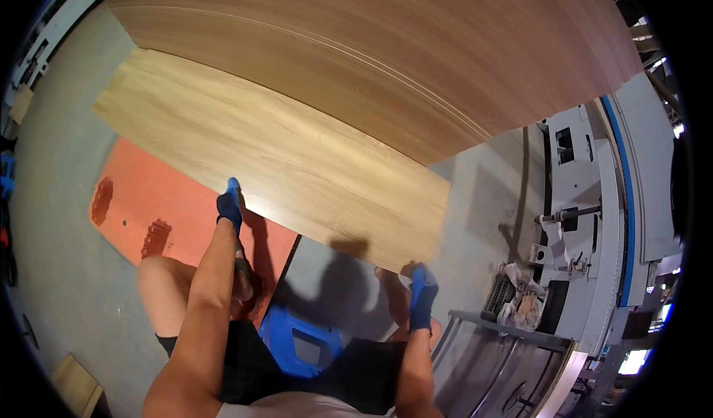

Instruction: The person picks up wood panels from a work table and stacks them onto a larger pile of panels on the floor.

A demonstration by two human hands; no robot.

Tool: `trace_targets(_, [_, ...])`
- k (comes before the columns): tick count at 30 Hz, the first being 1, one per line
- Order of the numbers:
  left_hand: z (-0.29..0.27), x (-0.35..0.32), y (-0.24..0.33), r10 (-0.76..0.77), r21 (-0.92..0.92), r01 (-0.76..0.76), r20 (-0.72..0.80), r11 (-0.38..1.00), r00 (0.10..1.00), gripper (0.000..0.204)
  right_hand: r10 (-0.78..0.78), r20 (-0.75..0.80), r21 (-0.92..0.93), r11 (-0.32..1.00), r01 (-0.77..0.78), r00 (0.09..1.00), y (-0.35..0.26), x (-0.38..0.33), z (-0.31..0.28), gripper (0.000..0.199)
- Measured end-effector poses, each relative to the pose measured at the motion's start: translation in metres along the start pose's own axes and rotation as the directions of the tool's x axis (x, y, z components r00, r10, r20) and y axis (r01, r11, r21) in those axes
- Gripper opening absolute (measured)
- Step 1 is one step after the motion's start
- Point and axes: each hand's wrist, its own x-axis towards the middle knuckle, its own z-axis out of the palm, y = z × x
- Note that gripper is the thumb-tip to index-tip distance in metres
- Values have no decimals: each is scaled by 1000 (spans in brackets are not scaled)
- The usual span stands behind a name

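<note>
A panel (386, 39) lines the board's (297, 151) far edge, left hand (232, 201) and right hand (422, 292) its near one, fingers' hold unclear.

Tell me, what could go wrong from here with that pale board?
Fingers could get pinched: the left hand and right hand are both at the near edge of the pale board. If it slid toward the person, it might scrape the bare right leg. Pushed away, it could perhaps scuff the large brown panel beyond it.
</note>
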Motion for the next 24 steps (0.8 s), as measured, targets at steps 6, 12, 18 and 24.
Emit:
trace_targets(6, [-4,22,14,48,51,-43,-103,998,994,78,171,-87,-230,955,-187,981,54,81,-13,34])
trace_targets(12, [-34,125,-9,110,-69,-128,-221,989,969,75,185,159,-59,982,-178,970,47,80,34,35])
trace_targets(18, [-30,73,54,-57,-274,61,25,960,998,63,16,21,-223,975,-11,1000,40,69,61,37])
trace_targets(24, [-34,109,48,-123,-291,165,159,942,980,40,89,-14,-262,961,-90,996,6,54,79,39])
